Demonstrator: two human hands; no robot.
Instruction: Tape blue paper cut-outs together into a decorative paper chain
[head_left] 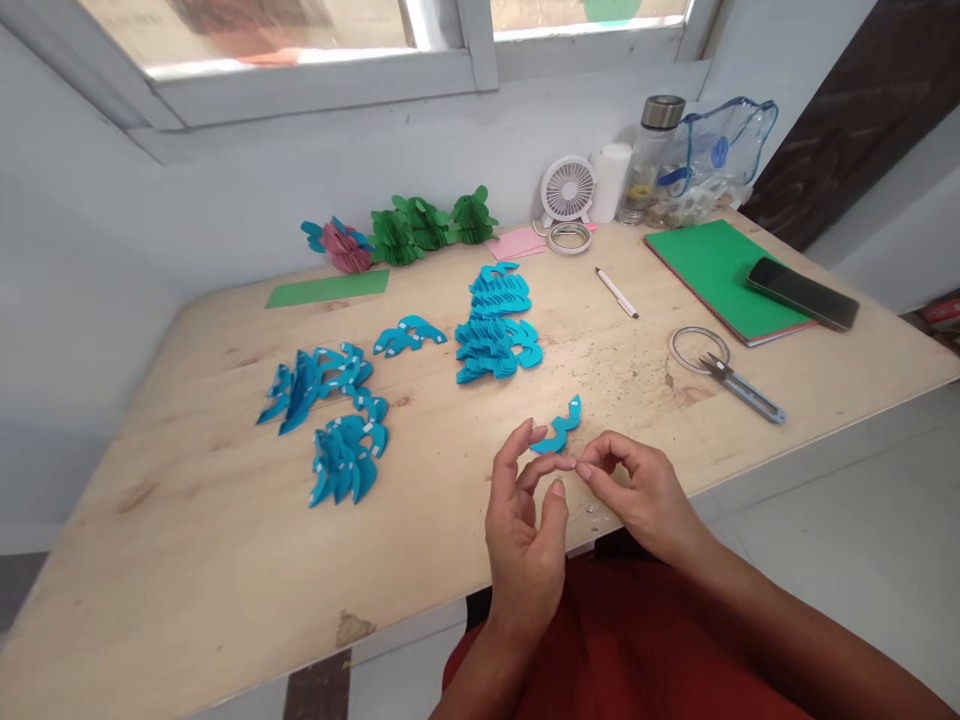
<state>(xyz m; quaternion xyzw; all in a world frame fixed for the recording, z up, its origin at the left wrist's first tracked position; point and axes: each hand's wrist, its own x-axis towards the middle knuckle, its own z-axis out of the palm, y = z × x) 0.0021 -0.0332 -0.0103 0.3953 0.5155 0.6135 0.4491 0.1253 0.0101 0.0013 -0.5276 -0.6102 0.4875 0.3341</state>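
My left hand (529, 530) is raised above the front of the table, fingers apart, its index fingertip meeting the fingertips of my right hand. A tiny whitish spot shows near another of its fingertips, too small to name. Thumb and index finger of my right hand (637, 490) are pinched together; whatever they hold is too small to make out. Just beyond the hands lies a curved blue paper cutout (559, 432) with small white patches on it, partly behind my left fingers. Folded blue paper pieces with white patches (345, 450) lie to the left.
Stacked blue cutouts (495, 345) lie mid-table. Thread snips (742, 388) rest against a tape roll (699, 350) on the right, near a phone (802, 292) on green sheets (705, 265). Green paper shapes (427, 222), a small fan (568, 190) and a glass bottle (649, 160) line the wall.
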